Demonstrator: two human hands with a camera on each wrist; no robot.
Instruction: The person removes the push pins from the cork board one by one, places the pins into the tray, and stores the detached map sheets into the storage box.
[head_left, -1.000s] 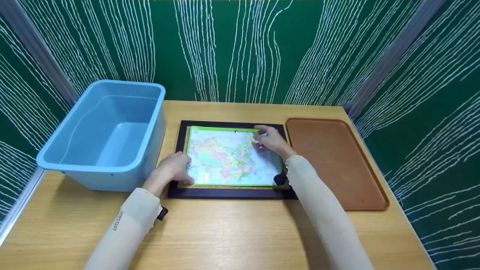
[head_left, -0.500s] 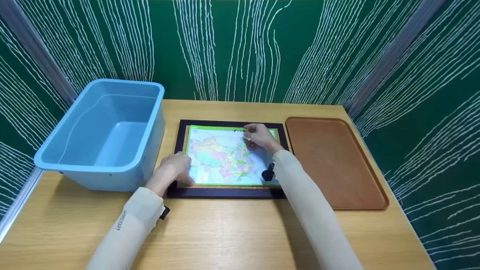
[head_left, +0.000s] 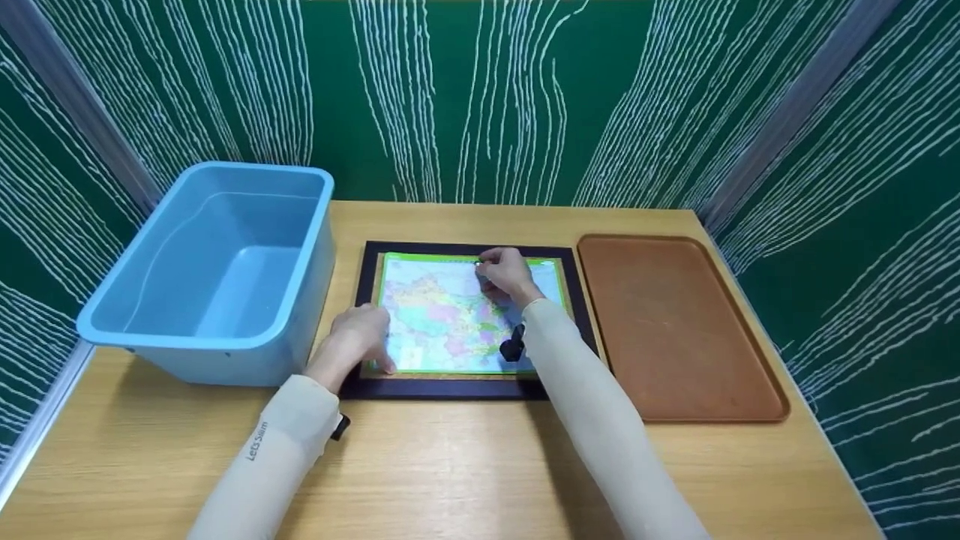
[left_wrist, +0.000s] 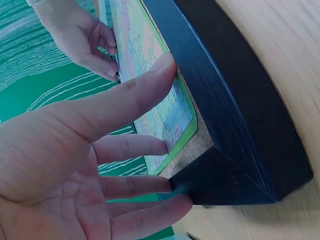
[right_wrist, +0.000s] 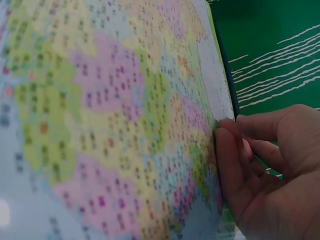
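A colourful map with a green border lies on a cork board inside a dark frame. My left hand rests at the map's near left corner, fingers extended. In the left wrist view its thumb presses the green border, and the other fingers reach over the frame's side. My right hand pinches a small dark pin at the middle of the map's far edge with thumb and index finger. Its fingertips mostly hide the pin. In the right wrist view those fingers are at the map's edge.
A blue plastic tub stands on the left of the wooden table, close to my left hand. A brown tray lies right beside the frame. Green walls with white lines enclose the table.
My right hand has moved left along the map's far edge until its fingertips reached the small pin, which stood apart from it before. The left hand has stayed at the corner.
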